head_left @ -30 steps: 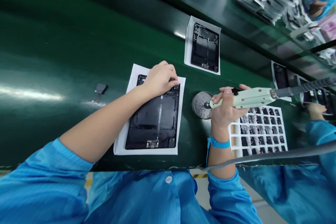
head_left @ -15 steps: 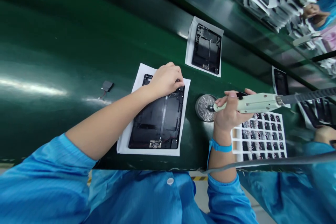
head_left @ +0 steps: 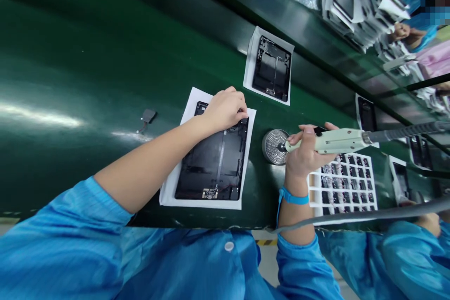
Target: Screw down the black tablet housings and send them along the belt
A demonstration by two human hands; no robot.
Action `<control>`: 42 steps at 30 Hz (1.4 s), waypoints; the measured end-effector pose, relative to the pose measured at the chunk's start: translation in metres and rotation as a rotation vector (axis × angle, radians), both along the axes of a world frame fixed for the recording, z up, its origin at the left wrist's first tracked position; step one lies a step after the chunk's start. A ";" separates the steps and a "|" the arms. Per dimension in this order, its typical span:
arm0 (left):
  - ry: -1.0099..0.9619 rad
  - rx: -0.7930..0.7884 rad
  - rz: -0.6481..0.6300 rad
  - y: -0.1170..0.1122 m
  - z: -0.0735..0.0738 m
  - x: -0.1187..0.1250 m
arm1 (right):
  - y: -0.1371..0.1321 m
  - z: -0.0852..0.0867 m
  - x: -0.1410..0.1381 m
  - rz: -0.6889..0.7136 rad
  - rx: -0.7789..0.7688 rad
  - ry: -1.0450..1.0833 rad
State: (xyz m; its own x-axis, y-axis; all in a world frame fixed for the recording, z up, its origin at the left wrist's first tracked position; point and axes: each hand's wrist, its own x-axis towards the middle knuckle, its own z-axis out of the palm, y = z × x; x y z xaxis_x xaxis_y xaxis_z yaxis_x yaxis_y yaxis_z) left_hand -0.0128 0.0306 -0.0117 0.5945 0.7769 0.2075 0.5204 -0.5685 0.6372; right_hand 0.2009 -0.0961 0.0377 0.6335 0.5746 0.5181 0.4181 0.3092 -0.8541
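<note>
An opened tablet (head_left: 207, 164), its black inside facing up, lies on a white sheet (head_left: 168, 194) in front of me. My left hand (head_left: 227, 110) rests over its upper part. The fingers are curled together at the upper right corner, and whatever they pinch is hidden. My right hand (head_left: 304, 154) is wrapped around a pale green electric screwdriver (head_left: 342, 141), held nearly level with its cable running off to the right. Its bit points left, into a round metal dish (head_left: 272, 152) with a perforated top. A blue strap circles the right wrist.
A second opened tablet (head_left: 272, 68) lies behind on its own sheet. A white compartment tray (head_left: 316, 197) of small black parts sits at right, under a grey cable (head_left: 358, 216). A small wired black part (head_left: 148, 115) lies left. Co-workers' hands and stacked sleeves (head_left: 355, 9) are beyond.
Both hands keep nearly the same places, the bit still at the dish. The view has shifted slightly. At right, a co-worker's arm has moved.
</note>
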 end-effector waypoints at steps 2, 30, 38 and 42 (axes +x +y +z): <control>-0.003 -0.005 -0.003 0.000 -0.001 0.000 | 0.000 0.000 -0.001 0.011 0.012 0.002; 0.010 -0.023 -0.020 -0.002 0.005 0.002 | 0.083 -0.007 -0.089 0.311 0.116 0.080; 0.014 0.028 -0.054 0.003 0.001 0.001 | 0.088 -0.015 -0.091 0.272 0.045 0.053; -0.007 0.075 -0.112 0.009 -0.009 -0.004 | 0.096 -0.036 -0.090 0.334 -0.006 0.051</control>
